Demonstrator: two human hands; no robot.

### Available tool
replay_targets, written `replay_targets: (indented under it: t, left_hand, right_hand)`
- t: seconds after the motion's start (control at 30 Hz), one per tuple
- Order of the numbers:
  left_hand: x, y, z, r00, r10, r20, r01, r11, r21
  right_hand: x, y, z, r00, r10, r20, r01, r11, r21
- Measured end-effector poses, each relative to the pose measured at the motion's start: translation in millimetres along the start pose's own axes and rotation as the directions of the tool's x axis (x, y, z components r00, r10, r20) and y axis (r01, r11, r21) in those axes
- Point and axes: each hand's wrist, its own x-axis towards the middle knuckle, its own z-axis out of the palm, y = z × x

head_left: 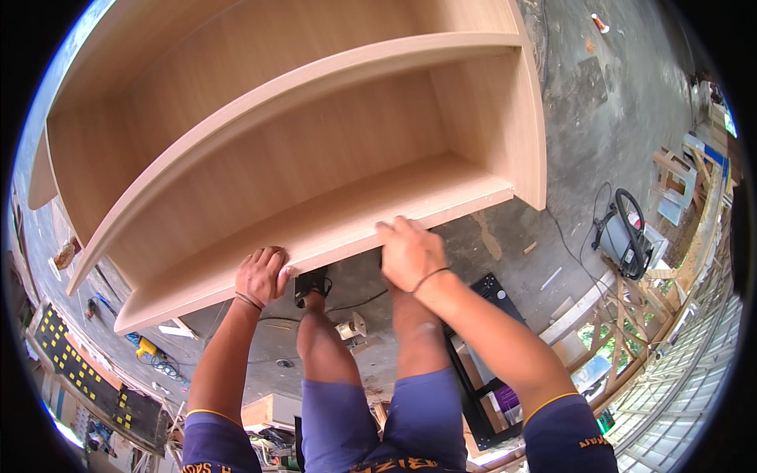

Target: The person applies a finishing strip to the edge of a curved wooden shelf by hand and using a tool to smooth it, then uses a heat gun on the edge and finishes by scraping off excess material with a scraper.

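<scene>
Blue shorts; blue sleeves edged in yellow; thin dark bands at both wrists.

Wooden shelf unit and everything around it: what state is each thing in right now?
Wooden shelf unit: empty, unfinished, tilted, near edge gripped by both hands.
Left hand: fingers curled over the near edge.
Right hand: laid on the same edge, fingers over it.
Machine with black hose: standing on the concrete floor, untouched.
Black frame: on the floor beside the person's legs.

Cabinet (pixel 292 150) top cut off by frame edge; feet hidden (behind bottom panel).
</scene>
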Motion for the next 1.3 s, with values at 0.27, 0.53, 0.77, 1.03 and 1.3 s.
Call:
replay_targets:
  t: [0.27,0.53,0.77,1.03,1.3]
  left_hand:
    - [1,-3,-7,1.0,0.0,0.026,0.0,1.0,-0.029]
    - [-3,-6,-6,0.999,-0.034,0.026,0.035,0.999,-0.042]
    - [-5,-7,-4,0.994,-0.064,0.091,0.069,0.996,-0.055]
    - [-7,-6,-3,0.993,-0.08,0.084,0.087,0.994,-0.074]
    - [-6,-4,-3,0.994,-0.09,0.054,0.094,0.992,-0.08]
  right_hand:
    - [12,79,-31,0.95,0.297,0.093,-0.252,0.91,-0.33]
    - [40,88,-55,0.886,0.328,0.327,-0.234,0.927,-0.295]
    - [45,18,-44,0.826,0.222,0.519,-0.158,0.973,-0.166]
    - [48,45,-43,0.776,0.354,0.523,-0.254,0.933,-0.254]
    - [61,74,-74,0.713,0.477,0.513,-0.285,0.866,-0.41]
